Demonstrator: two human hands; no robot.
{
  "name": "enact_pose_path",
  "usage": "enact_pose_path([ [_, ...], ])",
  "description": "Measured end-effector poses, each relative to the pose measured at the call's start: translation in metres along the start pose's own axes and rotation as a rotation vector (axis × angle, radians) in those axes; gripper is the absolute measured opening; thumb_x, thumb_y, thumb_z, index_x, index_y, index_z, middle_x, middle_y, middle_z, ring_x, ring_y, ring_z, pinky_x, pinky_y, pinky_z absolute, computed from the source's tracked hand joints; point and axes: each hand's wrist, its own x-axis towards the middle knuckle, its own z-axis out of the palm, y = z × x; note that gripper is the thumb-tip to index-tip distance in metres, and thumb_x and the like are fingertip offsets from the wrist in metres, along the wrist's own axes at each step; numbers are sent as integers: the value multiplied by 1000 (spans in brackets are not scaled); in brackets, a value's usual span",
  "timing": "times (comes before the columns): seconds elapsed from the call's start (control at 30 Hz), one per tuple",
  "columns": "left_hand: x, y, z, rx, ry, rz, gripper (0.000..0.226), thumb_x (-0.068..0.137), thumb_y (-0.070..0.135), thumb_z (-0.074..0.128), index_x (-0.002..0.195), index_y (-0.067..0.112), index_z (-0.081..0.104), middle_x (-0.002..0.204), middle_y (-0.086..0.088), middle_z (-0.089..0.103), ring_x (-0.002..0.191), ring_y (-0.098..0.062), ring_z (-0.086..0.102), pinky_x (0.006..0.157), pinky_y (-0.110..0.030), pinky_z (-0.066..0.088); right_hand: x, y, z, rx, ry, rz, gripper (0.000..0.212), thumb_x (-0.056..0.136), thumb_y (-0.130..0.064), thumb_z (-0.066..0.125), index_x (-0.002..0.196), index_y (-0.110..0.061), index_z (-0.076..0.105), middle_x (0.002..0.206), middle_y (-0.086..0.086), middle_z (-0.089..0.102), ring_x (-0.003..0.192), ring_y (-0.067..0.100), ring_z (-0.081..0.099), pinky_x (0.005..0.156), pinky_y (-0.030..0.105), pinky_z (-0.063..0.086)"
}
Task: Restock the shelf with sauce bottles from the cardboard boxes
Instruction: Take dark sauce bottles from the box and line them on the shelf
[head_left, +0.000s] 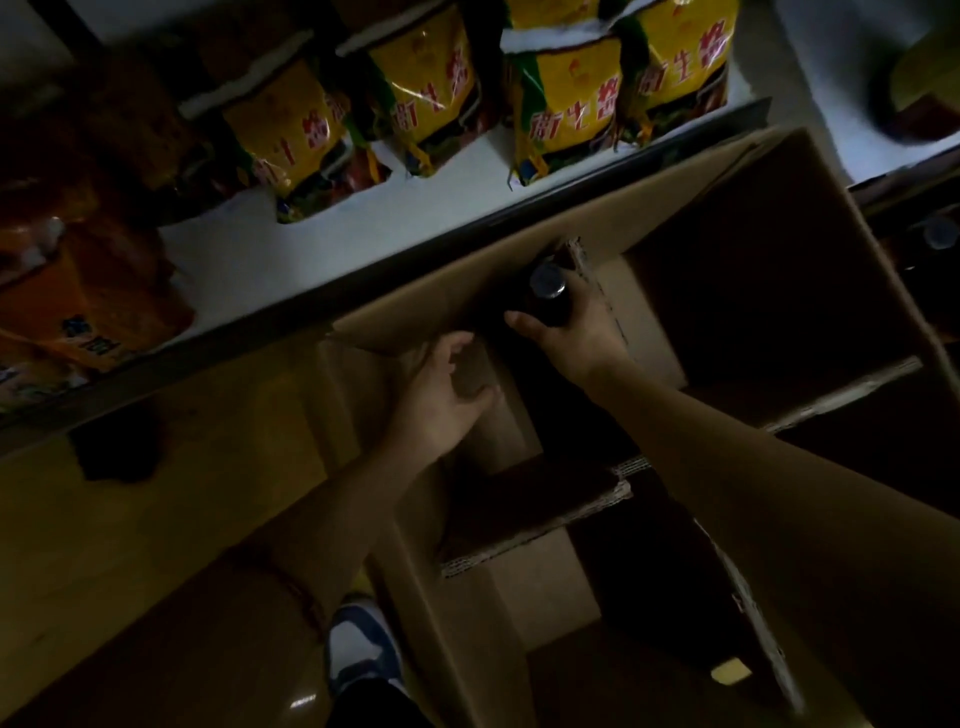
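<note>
My right hand (576, 332) grips a dark sauce bottle (548, 293) at the far wall of the mostly emptied cardboard box (727, 270), my left hand (441, 400) rests relaxed on its flap, so shelving remains.

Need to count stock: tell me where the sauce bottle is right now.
In the head view, centre: the sauce bottle is gripped by the right hand over the cardboard box, just below the shelf edge.

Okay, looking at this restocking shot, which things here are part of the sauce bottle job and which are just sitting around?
Part of the job:
- dark sauce bottle, gripped by the right hand
- cardboard box with dividers, its flap touched by the left hand
- white shelf

Just sitting around:
- yellow packets on the shelf
- orange packs at the left
- shoe on the floor
</note>
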Motion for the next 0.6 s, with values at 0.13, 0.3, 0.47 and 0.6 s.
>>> enact_pose_path([
  [0.13, 1, -21, 6, 29, 17, -18, 63, 79, 7, 75, 135, 11, 46, 138, -11, 40, 122, -19, 47, 101, -30, 44, 10, 5, 13, 3, 79, -66, 53, 88, -27, 71, 135, -17, 48, 136, 1, 57, 126, 19, 50, 100, 22, 36],
  [0.3, -6, -19, 1, 57, 37, 36, 66, 75, 5, 78, 134, 9, 48, 138, -13, 41, 122, -23, 47, 98, -43, 49, 6, 4, 11, -54, 112, -122, 41, 91, -23, 68, 127, -11, 53, 126, 8, 63, 117, 23, 56, 82, 13, 32],
  [0.47, -25, 10, -15, 86, -30, 36, 70, 81, 12, 74, 141, 17, 39, 146, -5, 35, 131, -18, 40, 100, -23, 38, -32, -5, -13, -102, 86, -97, 51, 88, -29, 71, 132, -10, 52, 128, 10, 61, 119, 24, 56, 94, 22, 42],
  [0.6, -54, 45, -31, 97, -86, 35, 80, 80, 16, 76, 147, 24, 31, 151, -1, 29, 136, -19, 35, 107, -35, 39, -75, -39, -57, -203, -28, -109, 58, 88, -44, 65, 134, -14, 49, 126, 7, 61, 111, 21, 60, 94, 38, 52],
])
